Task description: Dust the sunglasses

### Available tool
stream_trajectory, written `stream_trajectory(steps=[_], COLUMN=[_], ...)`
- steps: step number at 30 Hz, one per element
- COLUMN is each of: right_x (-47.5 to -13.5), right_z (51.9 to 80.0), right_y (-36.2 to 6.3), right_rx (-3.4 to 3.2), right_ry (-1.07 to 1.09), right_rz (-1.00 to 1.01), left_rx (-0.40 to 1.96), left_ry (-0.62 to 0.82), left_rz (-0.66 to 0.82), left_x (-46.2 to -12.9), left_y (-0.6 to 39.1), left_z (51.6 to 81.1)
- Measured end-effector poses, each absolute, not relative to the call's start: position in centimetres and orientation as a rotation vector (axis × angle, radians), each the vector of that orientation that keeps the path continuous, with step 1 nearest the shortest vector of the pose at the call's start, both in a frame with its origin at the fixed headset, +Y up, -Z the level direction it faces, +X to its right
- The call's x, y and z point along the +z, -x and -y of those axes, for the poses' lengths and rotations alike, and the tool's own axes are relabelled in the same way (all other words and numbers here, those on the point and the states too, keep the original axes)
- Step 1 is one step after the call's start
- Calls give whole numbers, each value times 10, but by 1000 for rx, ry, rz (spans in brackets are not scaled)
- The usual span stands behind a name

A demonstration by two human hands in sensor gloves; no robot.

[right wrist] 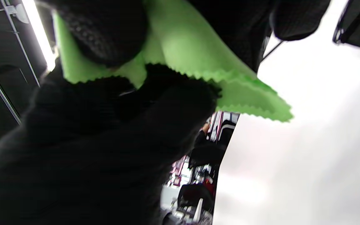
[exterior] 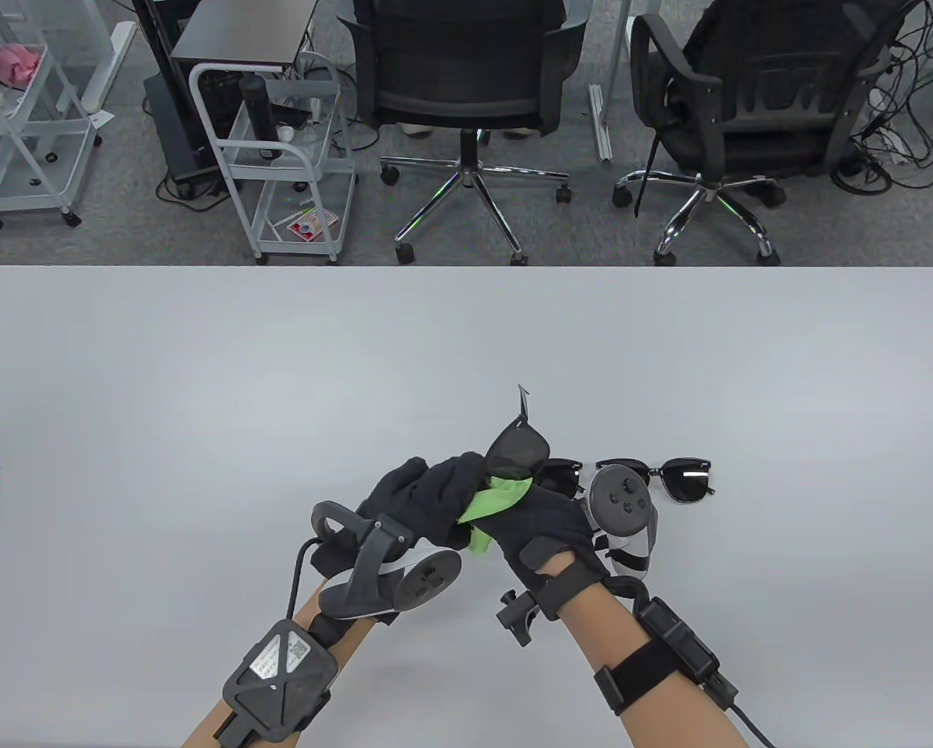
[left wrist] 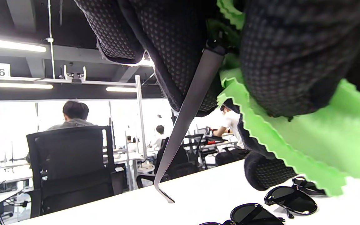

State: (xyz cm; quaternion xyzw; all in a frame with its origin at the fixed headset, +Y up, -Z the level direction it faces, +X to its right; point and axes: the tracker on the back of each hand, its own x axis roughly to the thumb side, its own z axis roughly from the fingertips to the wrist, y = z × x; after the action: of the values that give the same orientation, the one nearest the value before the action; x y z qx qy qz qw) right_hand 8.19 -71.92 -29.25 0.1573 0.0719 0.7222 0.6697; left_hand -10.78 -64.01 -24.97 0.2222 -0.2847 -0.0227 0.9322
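Observation:
My left hand (exterior: 427, 499) holds a pair of dark sunglasses (exterior: 519, 450) lifted above the white table (exterior: 201, 405), one lens up and one temple tip pointing away. The grey temple arm (left wrist: 187, 115) hangs down in the left wrist view. My right hand (exterior: 540, 518) pinches a green cloth (exterior: 491, 502) against the glasses; the cloth also shows in the left wrist view (left wrist: 317, 137) and the right wrist view (right wrist: 180, 43). A second pair of black sunglasses (exterior: 688, 477) lies on the table just right of my right hand, with another dark pair (exterior: 560, 474) partly hidden behind it.
Two black office chairs (exterior: 466, 93) and a white cart (exterior: 279, 156) stand beyond the table's far edge. Sunglasses lying on the table show low in the left wrist view (left wrist: 291, 200).

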Motion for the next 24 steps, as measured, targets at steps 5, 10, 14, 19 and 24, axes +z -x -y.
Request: stream_trajectory(steps=[5,10,14,19,24], right_x=[-293,-289,-288,-290,-289], right_z=[722,718,717,721,715], right_y=[-81,-79,-81,-82,-79], right_rx=[1620,1694,1649,1591,1743], right_ry=[-393,-311,-339,-411,-343], right_rz=[-254,-118,-94,-244,-117], left_rx=[-79,-62,-24,-75,-137], left_ry=[-460,-465,-450,-465,-500], left_rz=[597,601,595,604,604], left_x=[-247,-247,-248,-246,-242], left_y=[108,107,108,109,100], left_z=[642,641,638,640,645])
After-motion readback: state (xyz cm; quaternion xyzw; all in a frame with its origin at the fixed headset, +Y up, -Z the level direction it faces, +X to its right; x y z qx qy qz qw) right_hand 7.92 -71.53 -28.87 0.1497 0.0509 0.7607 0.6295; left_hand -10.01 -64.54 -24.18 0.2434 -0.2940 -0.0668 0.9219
